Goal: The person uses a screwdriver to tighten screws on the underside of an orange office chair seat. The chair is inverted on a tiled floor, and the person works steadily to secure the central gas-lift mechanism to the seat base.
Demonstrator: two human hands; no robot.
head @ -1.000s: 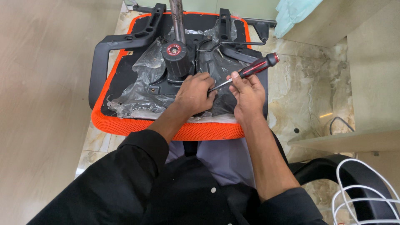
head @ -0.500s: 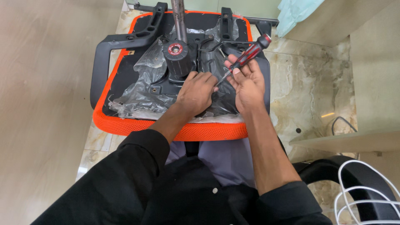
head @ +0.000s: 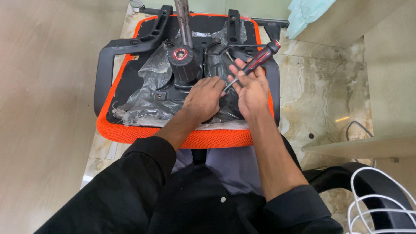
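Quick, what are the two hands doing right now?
Left hand: flat on the black chair base, fingers curled, holding nothing that shows.
Right hand: closed around the red-and-black screwdriver.

Indoor room, polished marble floor [head: 320, 95], upturned office chair [head: 182, 134]

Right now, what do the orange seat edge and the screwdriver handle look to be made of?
The orange seat edge looks like woven mesh fabric, matte with a fine weave. The screwdriver handle, held in the right hand, looks like glossy hard plastic in red and black, possibly with rubbery strips.
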